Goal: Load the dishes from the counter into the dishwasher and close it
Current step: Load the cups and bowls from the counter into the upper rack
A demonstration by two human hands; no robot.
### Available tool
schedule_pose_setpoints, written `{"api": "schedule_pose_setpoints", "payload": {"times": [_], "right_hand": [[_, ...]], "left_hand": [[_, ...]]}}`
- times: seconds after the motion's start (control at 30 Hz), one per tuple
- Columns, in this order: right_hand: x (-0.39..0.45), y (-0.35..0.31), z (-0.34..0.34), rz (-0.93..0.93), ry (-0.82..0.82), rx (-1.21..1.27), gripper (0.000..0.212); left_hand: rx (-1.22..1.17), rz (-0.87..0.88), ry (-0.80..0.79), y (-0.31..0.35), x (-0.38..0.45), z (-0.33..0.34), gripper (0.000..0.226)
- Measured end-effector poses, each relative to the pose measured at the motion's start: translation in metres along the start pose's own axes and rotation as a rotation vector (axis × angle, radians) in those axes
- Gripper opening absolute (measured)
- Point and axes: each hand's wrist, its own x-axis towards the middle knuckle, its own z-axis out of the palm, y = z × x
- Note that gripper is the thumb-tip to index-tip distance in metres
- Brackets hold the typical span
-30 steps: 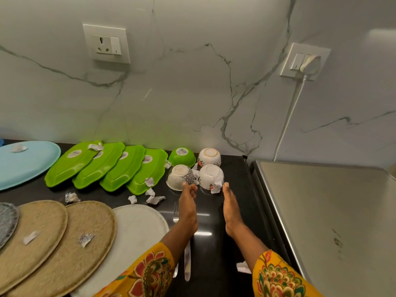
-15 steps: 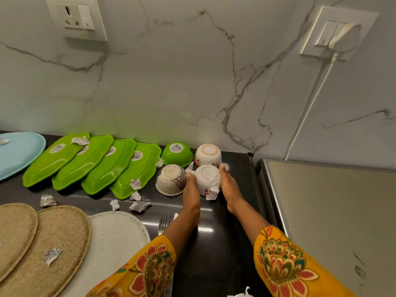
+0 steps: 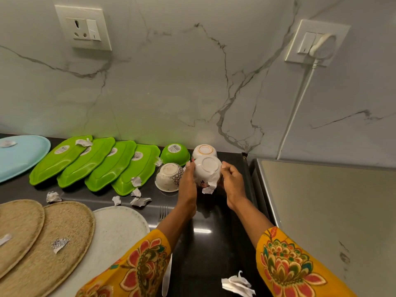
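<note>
A white floral bowl (image 3: 206, 169) is held upside down just above the black counter (image 3: 205, 219), a torn paper scrap hanging from it. My left hand (image 3: 188, 181) grips its left side and my right hand (image 3: 232, 183) its right side. Left of it sits an upturned patterned bowl (image 3: 168, 176). Behind stand an upturned green bowl (image 3: 175, 153) and another upturned white bowl (image 3: 203, 150). Several green leaf-shaped plates (image 3: 96, 161) lie overlapped in a row by the wall. The dishwasher is out of view.
A light blue platter (image 3: 21, 155) lies far left. Two woven mats (image 3: 42, 239) and a white plate (image 3: 120, 230) fill the near left, with a fork (image 3: 163, 211) beside them. Paper scraps (image 3: 236, 284) litter the counter. A steel surface (image 3: 332, 221) lies right; a cord (image 3: 293, 112) hangs from the wall socket.
Both hands reached forward to the floral bowl, closed on its sides and lifted it off the counter. The view has moved closer to the wall.
</note>
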Motion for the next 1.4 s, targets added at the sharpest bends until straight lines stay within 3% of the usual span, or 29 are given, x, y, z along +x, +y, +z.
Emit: {"api": "schedule_pose_setpoints", "payload": {"times": [0.2,0.33,0.77,1.17,1.4], "right_hand": [[-0.050,-0.005,-0.014,-0.059,-0.063,-0.054,0.055],[-0.089,-0.002,-0.020,-0.045,-0.091,-0.088,0.064],[-0.230,-0.002,-0.070,-0.099,0.071,-0.125,0.058],[-0.337,0.031,-0.177,-0.059,0.413,-0.029,0.020],[-0.387,0.054,-0.262,0.025,0.601,0.103,0.020]], "left_hand": [[-0.053,-0.026,-0.016,0.003,-0.046,-0.016,0.025],[-0.029,-0.028,-0.084,0.005,-0.085,-0.033,0.031],[0.039,-0.081,-0.210,-0.004,-0.209,-0.051,0.044],[0.101,-0.190,-0.433,-0.066,-0.319,-0.012,0.038],[0.143,-0.293,-0.556,-0.113,-0.382,0.034,0.034]]}}
